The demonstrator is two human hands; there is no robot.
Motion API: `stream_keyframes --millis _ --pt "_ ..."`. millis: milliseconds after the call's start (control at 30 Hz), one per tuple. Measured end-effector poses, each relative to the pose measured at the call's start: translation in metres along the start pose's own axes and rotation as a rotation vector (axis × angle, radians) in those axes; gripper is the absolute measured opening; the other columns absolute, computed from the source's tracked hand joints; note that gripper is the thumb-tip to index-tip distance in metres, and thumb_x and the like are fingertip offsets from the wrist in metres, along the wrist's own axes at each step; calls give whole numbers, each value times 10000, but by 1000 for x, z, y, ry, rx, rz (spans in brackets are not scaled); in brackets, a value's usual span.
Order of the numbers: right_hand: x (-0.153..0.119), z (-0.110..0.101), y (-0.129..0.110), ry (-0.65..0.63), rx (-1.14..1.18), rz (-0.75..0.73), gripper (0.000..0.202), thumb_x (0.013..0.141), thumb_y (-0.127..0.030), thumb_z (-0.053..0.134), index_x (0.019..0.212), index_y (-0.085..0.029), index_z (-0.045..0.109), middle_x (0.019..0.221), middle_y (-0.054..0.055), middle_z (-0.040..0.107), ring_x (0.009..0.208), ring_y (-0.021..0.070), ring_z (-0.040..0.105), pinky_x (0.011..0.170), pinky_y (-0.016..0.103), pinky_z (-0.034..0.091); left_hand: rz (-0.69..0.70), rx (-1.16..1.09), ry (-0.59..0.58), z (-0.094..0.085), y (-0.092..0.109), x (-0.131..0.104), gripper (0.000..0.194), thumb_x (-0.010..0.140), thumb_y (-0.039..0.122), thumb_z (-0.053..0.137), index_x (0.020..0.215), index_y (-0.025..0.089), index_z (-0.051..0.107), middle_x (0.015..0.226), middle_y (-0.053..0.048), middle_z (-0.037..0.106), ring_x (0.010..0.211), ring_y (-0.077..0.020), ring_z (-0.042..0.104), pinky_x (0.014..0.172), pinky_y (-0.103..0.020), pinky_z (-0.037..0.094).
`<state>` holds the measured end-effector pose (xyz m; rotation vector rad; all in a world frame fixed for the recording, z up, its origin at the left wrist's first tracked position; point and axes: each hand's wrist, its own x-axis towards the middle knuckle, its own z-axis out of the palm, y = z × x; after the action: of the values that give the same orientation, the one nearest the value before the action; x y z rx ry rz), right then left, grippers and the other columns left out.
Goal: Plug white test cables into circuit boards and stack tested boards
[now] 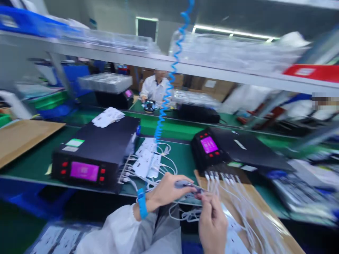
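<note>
My left hand (171, 190), with a blue band (142, 204) at the wrist, is closed around a flat grey device (182, 183). At the device's right end, the fingers of my right hand (213, 215) are pinched together. What they grip there is too small and blurred to name. Just below both hands hangs a loop of white cable (189, 214). To the left, white flat panels (144, 162) lie on the green bench with white cables plugged in. More white cables (242, 204) run across brown cardboard (280, 225) to the right of my right hand.
Black boxes with pink screens stand left (92, 148) and right (233, 148). White cards (108, 116) lie on the left box. A coiled blue hose (172, 70) hangs in front. Overhead runs a loaded shelf (132, 58). A person in white (156, 88) sits across.
</note>
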<state>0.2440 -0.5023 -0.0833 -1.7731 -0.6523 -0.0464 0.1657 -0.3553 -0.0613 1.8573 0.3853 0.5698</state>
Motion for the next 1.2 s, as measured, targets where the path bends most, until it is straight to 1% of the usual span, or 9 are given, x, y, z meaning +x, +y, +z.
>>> stream_keyframes --millis 167,333,533,733,867,967,1033,1100,1200 --pt "-43 -4 18 27 293 148 413 990 -493 467 990 -166 719 1082 100 727 1060 246 671 941 333 514 -60 2 126 -2 3 -22 332 935 499 671 924 194 802 823 -8 780 708 -133 666 674 -218 487" --pt "-96 31 26 153 215 401 480 1026 -650 434 995 -205 608 943 86 745 842 221 701 828 326 542 -93 -51 227 4 2 -46 396 907 554 690 900 170 788 863 -28 780 784 -167 687 731 -234 530" --pt "-120 64 26 164 54 216 477 1020 -664 423 1160 -227 554 1069 154 778 908 297 778 735 361 597 -157 -98 241 -1 -4 -54 491 832 635 726 904 152 778 858 -51 783 777 -206 682 727 -279 547" --pt "-143 65 38 74 -159 103 417 1073 -498 334 1264 -268 624 1094 120 794 870 325 798 701 403 634 -169 -55 550 -32 -3 -38 591 812 692 705 1082 169 758 954 -52 755 840 -211 655 827 -322 534" --pt "-179 64 61 -168 -288 -4 346 989 -525 525 1246 -371 699 952 56 804 830 343 798 712 438 674 -202 28 416 -27 -8 -33 671 820 691 687 1300 221 672 1067 -61 729 731 -177 594 739 -333 524" --pt "-190 45 67 -307 -290 -146 473 814 -587 771 1241 -388 737 1068 66 796 983 366 784 829 426 680 -98 -16 310 -10 -16 -35 719 860 614 689 1454 232 553 1440 -111 612 1157 -254 638 1004 -374 527" --pt "-177 18 60 -345 -273 -194 424 849 -542 772 1236 -371 737 1199 66 765 1093 327 758 929 398 659 -52 -50 217 2 -20 -35 680 884 580 676 1454 227 562 1491 -115 588 1325 -276 581 1127 -398 479" --pt "-145 -16 50 -237 -365 -210 271 993 -384 616 1231 -305 721 1331 94 701 1223 297 699 1049 438 603 -37 -65 104 13 -22 -34 548 913 567 634 1334 218 671 1405 -115 658 1323 -283 598 1149 -423 475" --pt "-74 -62 41 -23 -673 -179 302 1056 -279 493 1276 -178 675 1308 190 660 1235 319 652 1054 519 566 -53 -50 6 31 -21 -29 463 945 556 579 1181 206 769 1370 -136 681 1315 -305 611 1076 -438 537"
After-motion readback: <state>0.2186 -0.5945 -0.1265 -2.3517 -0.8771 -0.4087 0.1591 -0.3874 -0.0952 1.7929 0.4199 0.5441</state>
